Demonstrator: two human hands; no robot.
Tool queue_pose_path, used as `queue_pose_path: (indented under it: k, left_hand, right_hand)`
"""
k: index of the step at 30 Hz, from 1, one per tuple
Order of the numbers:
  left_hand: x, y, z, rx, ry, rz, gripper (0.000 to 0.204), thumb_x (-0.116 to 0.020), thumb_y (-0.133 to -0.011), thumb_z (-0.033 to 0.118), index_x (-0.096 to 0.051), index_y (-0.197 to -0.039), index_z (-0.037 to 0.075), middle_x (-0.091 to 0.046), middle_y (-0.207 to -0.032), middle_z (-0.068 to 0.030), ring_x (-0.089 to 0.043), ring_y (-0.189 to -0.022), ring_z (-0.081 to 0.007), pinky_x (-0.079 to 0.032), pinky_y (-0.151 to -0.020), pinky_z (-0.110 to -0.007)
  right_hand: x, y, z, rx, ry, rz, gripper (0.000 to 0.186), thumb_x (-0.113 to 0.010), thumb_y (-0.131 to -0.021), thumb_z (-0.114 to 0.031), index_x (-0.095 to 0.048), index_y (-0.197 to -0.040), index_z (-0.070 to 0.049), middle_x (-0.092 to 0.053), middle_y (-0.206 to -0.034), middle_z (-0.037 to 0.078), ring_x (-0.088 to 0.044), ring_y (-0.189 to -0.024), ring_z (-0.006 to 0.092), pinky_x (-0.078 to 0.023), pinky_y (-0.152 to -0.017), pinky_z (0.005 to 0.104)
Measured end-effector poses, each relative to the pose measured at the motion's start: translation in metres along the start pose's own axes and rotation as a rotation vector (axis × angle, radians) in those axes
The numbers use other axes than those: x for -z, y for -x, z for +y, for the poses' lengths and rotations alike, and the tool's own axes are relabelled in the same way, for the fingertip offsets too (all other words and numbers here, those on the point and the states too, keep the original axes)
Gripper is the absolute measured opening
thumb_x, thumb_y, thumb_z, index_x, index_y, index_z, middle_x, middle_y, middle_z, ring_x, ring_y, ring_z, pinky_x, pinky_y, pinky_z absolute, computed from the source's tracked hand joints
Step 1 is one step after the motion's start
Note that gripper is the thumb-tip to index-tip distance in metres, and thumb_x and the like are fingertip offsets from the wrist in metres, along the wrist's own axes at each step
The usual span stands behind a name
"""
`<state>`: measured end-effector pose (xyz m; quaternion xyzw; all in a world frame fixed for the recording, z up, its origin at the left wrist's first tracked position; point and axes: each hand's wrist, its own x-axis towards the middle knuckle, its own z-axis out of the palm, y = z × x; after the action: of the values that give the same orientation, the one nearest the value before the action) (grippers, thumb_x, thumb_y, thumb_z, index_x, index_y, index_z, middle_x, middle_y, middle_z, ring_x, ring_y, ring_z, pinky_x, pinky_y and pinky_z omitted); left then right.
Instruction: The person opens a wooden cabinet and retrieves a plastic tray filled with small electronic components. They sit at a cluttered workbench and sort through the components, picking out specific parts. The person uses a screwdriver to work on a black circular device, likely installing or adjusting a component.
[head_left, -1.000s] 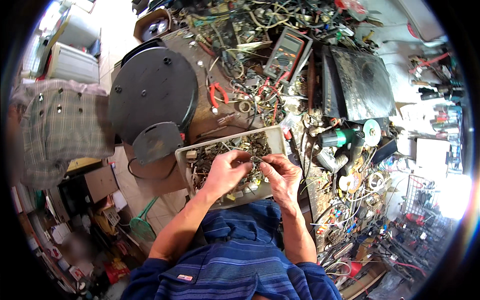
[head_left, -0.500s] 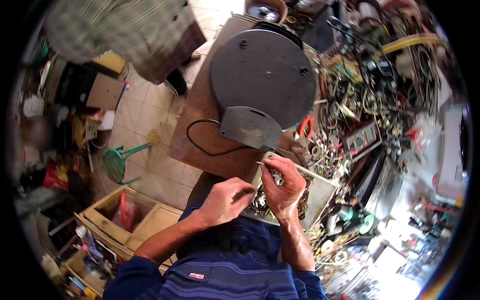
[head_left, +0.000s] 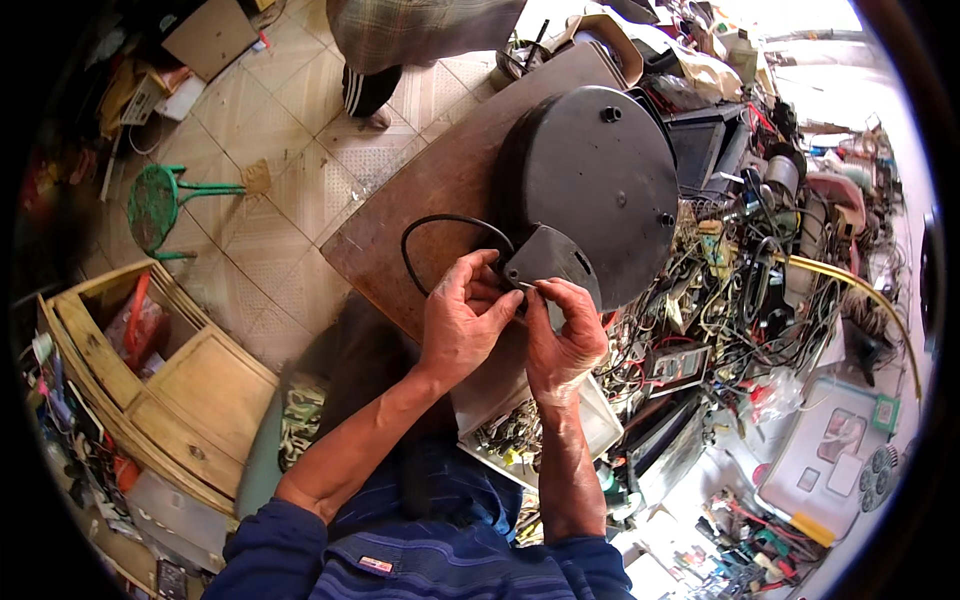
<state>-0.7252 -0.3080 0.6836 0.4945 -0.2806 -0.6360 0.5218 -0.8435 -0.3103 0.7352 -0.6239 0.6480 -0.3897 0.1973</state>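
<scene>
A round dark-grey appliance [head_left: 600,180] lies on its side or upside down, with a smaller grey plate [head_left: 555,262] jutting from its near edge. A black cord [head_left: 408,250] loops out beside it. At that plate's near corner, my right hand [head_left: 563,340] pinches a small thin light-coloured piece [head_left: 527,285], perhaps a screw or pin. My left hand [head_left: 460,325] is closed beside it, thumb tip close to the piece and fingers curled by the plate. What the left fingers grip is hidden. Below my right hand, a white tray [head_left: 606,425] holds many small metal parts.
The appliance stands on a brown wooden tabletop [head_left: 400,195]. Tangled wires, parts and a multimeter [head_left: 675,368] crowd the right side. On the left are a green stool [head_left: 152,210] and a wooden drawer unit [head_left: 190,400]. Another person's leg [head_left: 370,90] stands beyond the table.
My view has swung to the right. Both hands have moved up to the appliance's grey plate, and my left hand has come in next to the right, which still pinches the small piece.
</scene>
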Motion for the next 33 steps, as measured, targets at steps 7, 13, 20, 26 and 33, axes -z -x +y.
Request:
queue_pose_path:
  k: [7,13,20,26,33]
  left_hand:
    - [-0.006,-0.004,-0.012,0.008,0.020,0.067,0.042,-0.080,-0.092,0.003,-0.062,-0.129,-0.003,-0.070,-0.103,-0.0064,-0.068,-0.088,-0.0092,-0.060,-0.076,-0.026]
    - [-0.005,-0.003,-0.011,-0.008,0.019,0.092,0.038,-0.080,-0.094,0.004,-0.063,-0.127,-0.004,-0.068,-0.099,-0.0058,-0.066,-0.086,-0.0087,-0.059,-0.075,-0.026]
    - [-0.007,-0.003,-0.018,-0.026,0.055,0.106,0.038,-0.079,-0.093,0.003,-0.063,-0.127,-0.004,-0.066,-0.099,-0.0052,-0.063,-0.086,-0.0085,-0.057,-0.075,-0.025]
    - [-0.007,-0.003,-0.020,-0.045,0.111,0.104,0.037,-0.078,-0.093,0.002,-0.063,-0.127,-0.004,-0.065,-0.100,-0.0052,-0.063,-0.086,-0.0085,-0.057,-0.075,-0.024]
    - [-0.007,-0.002,-0.024,-0.048,0.108,0.105,0.038,-0.079,-0.093,0.002,-0.063,-0.128,-0.003,-0.065,-0.100,-0.0048,-0.064,-0.087,-0.0086,-0.057,-0.076,-0.025]
  right_hand:
    - [-0.006,-0.005,0.009,0.035,0.042,-0.004,0.017,-0.079,-0.087,0.006,-0.075,-0.103,0.001,-0.076,-0.105,0.014,-0.075,-0.092,0.0222,-0.059,-0.084,0.0316]
    - [-0.007,-0.012,0.004,0.068,0.115,-0.093,0.016,-0.080,-0.087,0.003,-0.076,-0.103,0.000,-0.076,-0.105,0.014,-0.076,-0.092,0.0250,-0.060,-0.084,0.0335]
    - [-0.002,-0.016,0.000,0.111,0.207,-0.183,0.020,-0.080,-0.085,0.003,-0.078,-0.104,-0.002,-0.076,-0.107,0.015,-0.076,-0.095,0.0298,-0.060,-0.085,0.0371]
    - [0.003,-0.025,-0.005,0.143,0.249,-0.289,0.020,-0.078,-0.084,0.003,-0.078,-0.104,-0.001,-0.075,-0.106,0.015,-0.075,-0.094,0.0321,-0.059,-0.085,0.0380]
    - [0.004,-0.038,-0.012,0.102,0.267,-0.392,0.013,-0.075,-0.087,0.001,-0.076,-0.101,0.000,-0.074,-0.102,0.016,-0.073,-0.092,0.0339,-0.058,-0.083,0.0400]
